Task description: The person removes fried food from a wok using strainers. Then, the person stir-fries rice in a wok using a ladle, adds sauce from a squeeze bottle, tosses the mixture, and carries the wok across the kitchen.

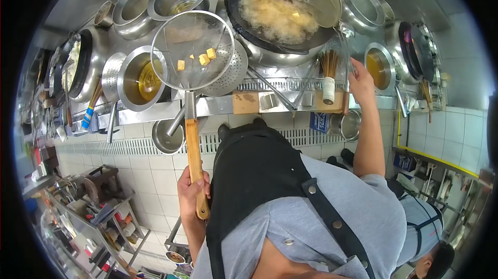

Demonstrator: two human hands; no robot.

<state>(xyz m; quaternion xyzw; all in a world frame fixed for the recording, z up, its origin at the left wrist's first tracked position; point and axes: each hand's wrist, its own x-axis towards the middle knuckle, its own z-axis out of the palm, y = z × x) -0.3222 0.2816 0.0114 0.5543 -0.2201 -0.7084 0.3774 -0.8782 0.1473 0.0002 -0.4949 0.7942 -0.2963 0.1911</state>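
Observation:
My left hand (194, 192) is wrapped round the wooden handle of a large mesh skimmer (174, 71). Several yellow cubes (204, 59) lie in its mesh, left of the wok. My right hand (361, 81) is closed at the long, thin handle of a second mesh skimmer (320, 0); part of the grip is hidden. That skimmer's head tilts over the right side of a black wok (234, 17). Pale foaming oil (280, 17) bubbles inside the wok, with a yellow piece near its right side.
Steel bowls (128, 74) with oil stand on the left, and another oil bowl (380, 66) on the right. A bamboo brush (329, 79) rests near the counter's front edge. A perforated ladle (228, 69) lies behind the left skimmer. Behind me, at right, is another person (420, 227).

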